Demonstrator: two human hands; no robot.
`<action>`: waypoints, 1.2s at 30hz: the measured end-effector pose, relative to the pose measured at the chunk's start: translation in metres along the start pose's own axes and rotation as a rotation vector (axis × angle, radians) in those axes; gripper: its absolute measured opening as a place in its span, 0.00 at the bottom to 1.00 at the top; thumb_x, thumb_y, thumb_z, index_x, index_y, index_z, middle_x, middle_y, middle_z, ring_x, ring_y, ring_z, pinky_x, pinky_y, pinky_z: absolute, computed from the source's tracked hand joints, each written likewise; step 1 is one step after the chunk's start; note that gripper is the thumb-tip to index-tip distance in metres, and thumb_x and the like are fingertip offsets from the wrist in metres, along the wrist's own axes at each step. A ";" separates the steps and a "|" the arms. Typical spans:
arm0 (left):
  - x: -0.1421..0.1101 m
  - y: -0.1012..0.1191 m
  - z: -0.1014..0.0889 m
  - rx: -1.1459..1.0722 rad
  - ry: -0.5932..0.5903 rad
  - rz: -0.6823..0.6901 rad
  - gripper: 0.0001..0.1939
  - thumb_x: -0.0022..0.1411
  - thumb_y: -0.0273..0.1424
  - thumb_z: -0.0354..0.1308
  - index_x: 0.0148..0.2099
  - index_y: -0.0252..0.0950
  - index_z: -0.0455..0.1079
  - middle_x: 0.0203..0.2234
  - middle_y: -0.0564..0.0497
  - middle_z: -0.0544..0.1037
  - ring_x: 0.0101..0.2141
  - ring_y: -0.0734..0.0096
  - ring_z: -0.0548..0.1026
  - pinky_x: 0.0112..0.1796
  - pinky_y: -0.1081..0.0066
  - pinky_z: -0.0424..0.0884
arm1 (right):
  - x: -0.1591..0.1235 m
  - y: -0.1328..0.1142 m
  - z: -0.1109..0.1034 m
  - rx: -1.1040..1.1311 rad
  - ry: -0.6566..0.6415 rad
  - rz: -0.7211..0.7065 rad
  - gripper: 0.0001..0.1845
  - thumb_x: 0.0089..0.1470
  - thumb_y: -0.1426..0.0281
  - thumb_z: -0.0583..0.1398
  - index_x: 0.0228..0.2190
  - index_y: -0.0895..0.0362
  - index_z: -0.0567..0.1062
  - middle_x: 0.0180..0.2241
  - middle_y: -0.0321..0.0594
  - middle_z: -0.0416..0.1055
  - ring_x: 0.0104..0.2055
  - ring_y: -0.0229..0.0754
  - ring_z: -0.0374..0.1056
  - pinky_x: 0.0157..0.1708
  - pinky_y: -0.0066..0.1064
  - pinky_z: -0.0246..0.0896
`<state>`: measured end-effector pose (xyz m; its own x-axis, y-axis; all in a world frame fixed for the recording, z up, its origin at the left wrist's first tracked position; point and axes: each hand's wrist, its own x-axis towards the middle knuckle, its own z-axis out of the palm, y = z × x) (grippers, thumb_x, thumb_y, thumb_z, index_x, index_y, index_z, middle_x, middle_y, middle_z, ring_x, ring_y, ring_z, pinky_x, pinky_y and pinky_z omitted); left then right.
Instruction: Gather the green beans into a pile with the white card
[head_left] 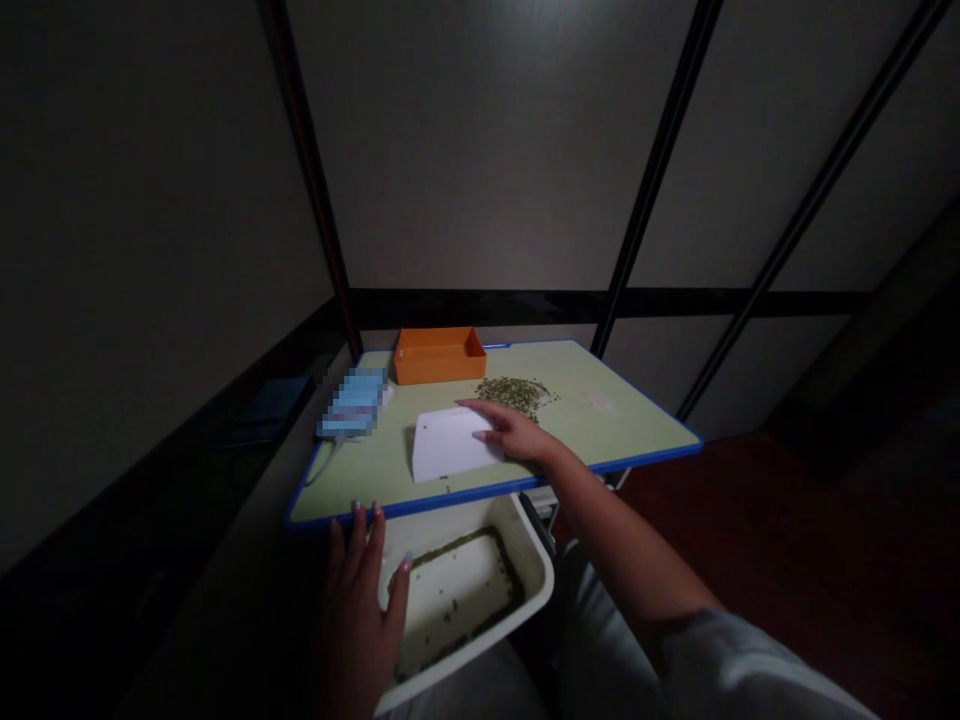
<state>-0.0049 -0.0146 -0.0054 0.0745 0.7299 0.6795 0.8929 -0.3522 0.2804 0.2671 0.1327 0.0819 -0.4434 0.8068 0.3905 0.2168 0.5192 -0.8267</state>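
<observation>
My left hand grips the left rim of a white tray held below the table's front edge; its thumb hooks inside the rim. The tray holds a scatter of small green beans along its sides. My right hand lies with fingers stretched out on the right edge of a white flat scraper on the light green table. A pile of green beans lies just beyond that hand.
An orange box stands at the table's back edge. A blurred blue object with a cable lies at the table's left. Dark metal frame bars rise behind the table against a pale wall. The floor to the right is dark red.
</observation>
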 end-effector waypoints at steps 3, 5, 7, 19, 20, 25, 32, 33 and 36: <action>0.000 0.001 0.000 -0.004 -0.006 -0.004 0.38 0.64 0.34 0.53 0.71 0.47 0.41 0.67 0.42 0.59 0.69 0.47 0.46 0.59 0.42 0.65 | -0.003 -0.001 0.000 0.013 -0.019 0.002 0.32 0.53 0.74 0.61 0.60 0.51 0.69 0.64 0.42 0.63 0.66 0.47 0.58 0.67 0.46 0.44; -0.001 0.001 -0.001 -0.010 -0.006 -0.012 0.38 0.64 0.34 0.53 0.71 0.48 0.41 0.68 0.43 0.58 0.69 0.47 0.46 0.59 0.42 0.64 | -0.005 -0.001 -0.001 0.025 -0.023 0.002 0.32 0.53 0.75 0.61 0.59 0.50 0.69 0.64 0.41 0.63 0.66 0.47 0.58 0.68 0.47 0.43; -0.001 0.002 -0.002 -0.019 -0.010 -0.015 0.37 0.64 0.34 0.53 0.71 0.48 0.42 0.68 0.44 0.58 0.69 0.48 0.46 0.60 0.42 0.63 | -0.007 -0.002 -0.002 0.035 -0.035 -0.002 0.31 0.53 0.74 0.61 0.59 0.49 0.70 0.63 0.40 0.64 0.65 0.47 0.58 0.68 0.47 0.43; 0.000 0.000 -0.002 -0.005 -0.006 -0.001 0.37 0.64 0.35 0.52 0.71 0.46 0.42 0.68 0.41 0.56 0.69 0.46 0.47 0.59 0.42 0.64 | -0.013 0.001 -0.003 0.158 -0.062 0.065 0.32 0.50 0.72 0.65 0.57 0.54 0.71 0.62 0.45 0.65 0.62 0.47 0.62 0.66 0.45 0.48; 0.000 0.000 -0.002 -0.003 -0.006 0.005 0.37 0.64 0.35 0.52 0.71 0.46 0.42 0.68 0.41 0.56 0.69 0.46 0.47 0.59 0.42 0.65 | -0.013 0.002 -0.003 0.168 -0.067 0.078 0.32 0.50 0.72 0.65 0.57 0.54 0.70 0.62 0.44 0.66 0.61 0.46 0.63 0.66 0.45 0.50; 0.001 0.001 -0.003 0.006 0.006 0.008 0.37 0.64 0.35 0.52 0.71 0.46 0.42 0.68 0.40 0.58 0.68 0.46 0.47 0.59 0.42 0.65 | -0.015 0.002 -0.004 0.189 -0.076 0.105 0.32 0.48 0.72 0.67 0.56 0.52 0.72 0.59 0.41 0.68 0.58 0.45 0.66 0.64 0.46 0.53; 0.002 0.003 -0.004 0.023 0.008 0.017 0.37 0.64 0.35 0.52 0.71 0.45 0.42 0.67 0.39 0.58 0.68 0.44 0.48 0.57 0.41 0.66 | -0.019 0.001 -0.005 0.223 -0.063 0.086 0.31 0.46 0.72 0.69 0.54 0.52 0.74 0.56 0.41 0.71 0.55 0.45 0.68 0.61 0.46 0.58; 0.001 0.003 -0.004 0.023 0.007 0.020 0.37 0.64 0.34 0.52 0.71 0.45 0.42 0.67 0.39 0.58 0.68 0.45 0.48 0.57 0.41 0.67 | -0.020 0.001 -0.005 0.224 -0.062 0.090 0.31 0.46 0.71 0.69 0.54 0.52 0.74 0.55 0.41 0.72 0.54 0.45 0.68 0.59 0.46 0.60; 0.001 0.003 -0.005 0.020 0.001 0.025 0.37 0.64 0.34 0.53 0.71 0.45 0.42 0.67 0.40 0.58 0.68 0.46 0.48 0.58 0.42 0.66 | -0.021 0.000 -0.005 0.247 -0.057 0.108 0.32 0.45 0.71 0.69 0.54 0.53 0.74 0.52 0.41 0.74 0.51 0.44 0.69 0.56 0.42 0.63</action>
<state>-0.0042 -0.0181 -0.0007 0.0965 0.7204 0.6868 0.8994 -0.3587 0.2499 0.2804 0.1176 0.0755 -0.4792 0.8329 0.2766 0.0498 0.3405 -0.9389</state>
